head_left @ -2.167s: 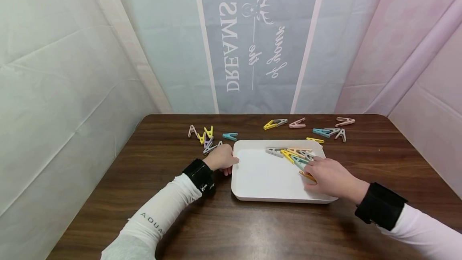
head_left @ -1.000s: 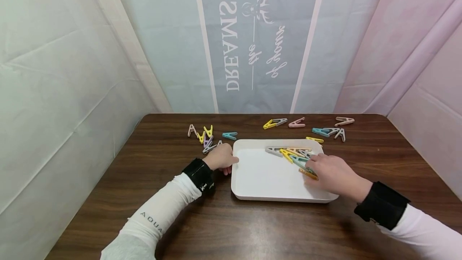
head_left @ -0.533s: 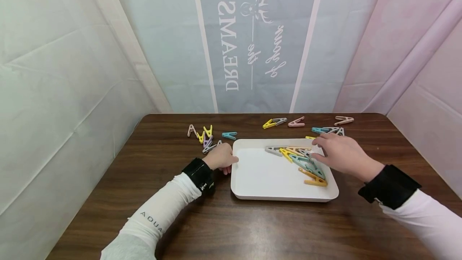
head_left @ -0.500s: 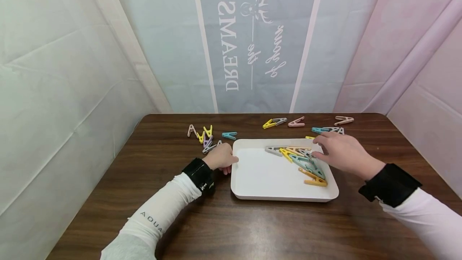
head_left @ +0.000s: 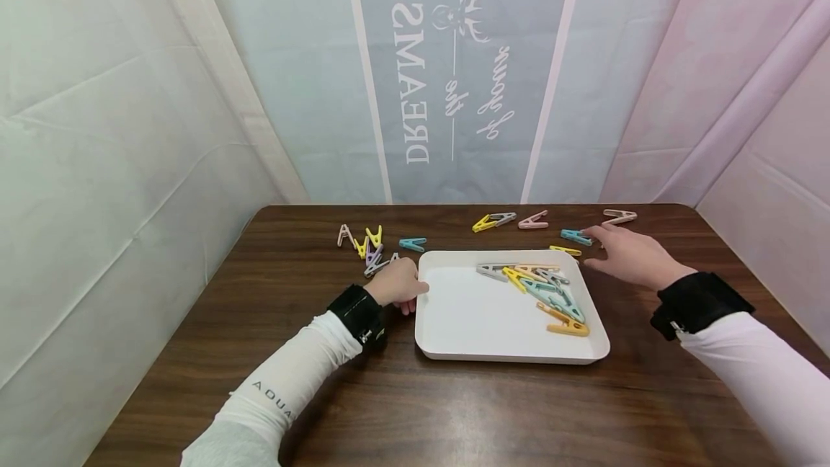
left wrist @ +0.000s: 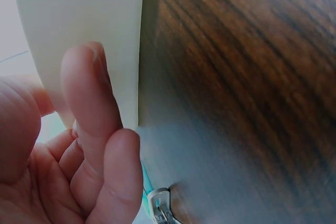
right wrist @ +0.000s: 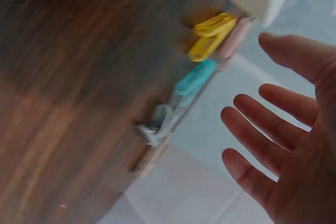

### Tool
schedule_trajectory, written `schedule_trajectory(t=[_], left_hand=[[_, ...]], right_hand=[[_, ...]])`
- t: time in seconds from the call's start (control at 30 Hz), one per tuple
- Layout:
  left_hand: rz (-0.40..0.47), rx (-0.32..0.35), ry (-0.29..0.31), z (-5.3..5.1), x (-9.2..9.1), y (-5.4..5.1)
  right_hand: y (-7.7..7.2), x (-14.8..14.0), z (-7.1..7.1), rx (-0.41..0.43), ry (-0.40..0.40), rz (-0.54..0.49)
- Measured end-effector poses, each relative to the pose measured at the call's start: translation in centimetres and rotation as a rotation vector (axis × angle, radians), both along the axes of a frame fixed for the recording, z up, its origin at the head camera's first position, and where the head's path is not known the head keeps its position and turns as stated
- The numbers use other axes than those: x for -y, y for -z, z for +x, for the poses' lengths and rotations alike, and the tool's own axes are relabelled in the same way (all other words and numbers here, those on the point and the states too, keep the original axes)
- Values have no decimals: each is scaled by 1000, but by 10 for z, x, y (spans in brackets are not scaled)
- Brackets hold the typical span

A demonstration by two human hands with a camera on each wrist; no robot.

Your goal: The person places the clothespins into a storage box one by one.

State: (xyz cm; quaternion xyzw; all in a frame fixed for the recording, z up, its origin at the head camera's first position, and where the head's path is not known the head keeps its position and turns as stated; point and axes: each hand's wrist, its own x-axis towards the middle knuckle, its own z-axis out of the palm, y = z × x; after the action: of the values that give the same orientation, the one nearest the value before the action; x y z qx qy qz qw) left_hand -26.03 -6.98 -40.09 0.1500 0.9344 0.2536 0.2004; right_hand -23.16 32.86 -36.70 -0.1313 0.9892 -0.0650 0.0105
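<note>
A white tray (head_left: 480,316) lies on the wooden table, with several clothespins in its right half; an orange clothespin (head_left: 565,326) is nearest its right front corner. My left hand (head_left: 397,282) grips the tray's left rim, thumb over the edge and fingers against the outer wall (left wrist: 105,3). Beyond the tray's back right corner, my right hand (head_left: 629,254) hovers with fingers apart and nothing in them. It is nearest a blue clothespin (head_left: 576,237) and a grey clothespin (right wrist: 157,124), which the hand mostly hides in the head view.
A yellow clothespin (head_left: 565,250) lies just behind the tray. Pink clothespins (head_left: 534,220) and a yellow one (head_left: 483,223) are near the table's back edge. Left of the tray lie a blue clothespin (head_left: 412,243), a purple one (head_left: 373,254) and several others. A printed curtain (head_left: 324,92) hangs behind.
My right hand has let go of a green clothespin in the tray and moved back and right, out over the clothespins behind it. The left hand stays on the rim.
</note>
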Motion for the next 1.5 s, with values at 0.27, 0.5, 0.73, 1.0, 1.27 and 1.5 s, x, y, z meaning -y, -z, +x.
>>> schedule_trajectory(t=[0.27, 0.5, 0.73, 1.0, 1.27, 1.5], left_hand=[[-3, 13, -7, -1, 0, 1], [-2, 13, -8, 0, 0, 0], [-4, 10, -1, -1, 0, 0], [-9, 9, -5, -2, 0, 1], [-15, 9, -9, 0, 0, -1], [-17, 7, -4, 0, 0, -2]], right_hand=[[25, -4, -14, 59, -8, 11], [34, 1, -21, 46, -32, -6], [38, 5, -24, 28, -37, 14], [46, 5, -28, -7, -45, 38], [45, 1, -28, -28, -24, 37], [27, -9, -22, -26, 27, 6]])
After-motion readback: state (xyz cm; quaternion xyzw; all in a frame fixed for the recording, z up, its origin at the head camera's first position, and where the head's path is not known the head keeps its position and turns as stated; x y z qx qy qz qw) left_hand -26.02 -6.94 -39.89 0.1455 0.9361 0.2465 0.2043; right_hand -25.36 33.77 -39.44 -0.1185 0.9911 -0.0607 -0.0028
